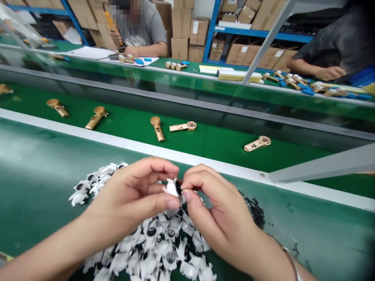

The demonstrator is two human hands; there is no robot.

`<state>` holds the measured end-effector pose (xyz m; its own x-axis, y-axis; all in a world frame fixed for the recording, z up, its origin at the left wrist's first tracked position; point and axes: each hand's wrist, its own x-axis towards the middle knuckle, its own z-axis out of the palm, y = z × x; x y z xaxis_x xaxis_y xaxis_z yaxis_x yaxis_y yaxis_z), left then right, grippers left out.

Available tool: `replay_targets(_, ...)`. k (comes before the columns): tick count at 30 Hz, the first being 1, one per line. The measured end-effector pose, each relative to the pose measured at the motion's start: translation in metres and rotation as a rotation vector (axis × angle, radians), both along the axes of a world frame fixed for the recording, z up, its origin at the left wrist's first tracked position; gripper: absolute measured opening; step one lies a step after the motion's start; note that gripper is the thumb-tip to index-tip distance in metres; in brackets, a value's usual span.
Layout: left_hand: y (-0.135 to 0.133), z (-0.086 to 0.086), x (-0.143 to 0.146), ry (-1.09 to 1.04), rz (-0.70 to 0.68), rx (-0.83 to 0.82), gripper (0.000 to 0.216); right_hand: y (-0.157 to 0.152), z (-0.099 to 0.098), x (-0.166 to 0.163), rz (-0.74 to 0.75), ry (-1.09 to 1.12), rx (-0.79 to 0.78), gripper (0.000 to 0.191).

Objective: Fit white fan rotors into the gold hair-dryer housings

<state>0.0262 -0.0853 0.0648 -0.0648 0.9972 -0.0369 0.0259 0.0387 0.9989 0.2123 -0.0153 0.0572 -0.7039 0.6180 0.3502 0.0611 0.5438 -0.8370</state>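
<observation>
My left hand (133, 197) pinches a small white fan blade (172, 187) with a dark hub between thumb and fingers. My right hand (216, 210) meets it from the right, thumb and forefinger closed on the dark centre of the same part. Both hands hover over a heap of several white fan blades (152, 246) lying on the green work surface (38, 187). A scatter of tiny black parts (254, 210) lies just right of my right hand.
Beyond a grey rail (205, 162) runs a green conveyor belt (131, 125) carrying several gold handheld fan bodies (156, 127). Across it, a seated person (140, 29) and another person's arm (319, 70) work at a bench. Cardboard boxes (187, 35) fill blue shelving behind.
</observation>
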Motion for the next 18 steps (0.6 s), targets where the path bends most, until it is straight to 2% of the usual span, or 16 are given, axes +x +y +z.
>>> replay_targets(4, -0.0039, -0.0036, 0.0089, -0.003, 0.091, 0.094, 0.028, -0.0006, -0.0026, 0.0, -0.032, -0.002, 0.023, 0.012)
replay_targets(11, -0.0048, -0.0039, 0.0068, 0.203, 0.075, 0.224, 0.043, -0.0025, -0.0019, 0.003, -0.075, -0.037, 0.004, 0.012)
replay_targets(18, 0.0012, -0.0033, 0.0096, 0.209, 0.061, 0.264, 0.04, -0.0019, -0.0045, 0.0031, -0.119, -0.05, 0.082, 0.013)
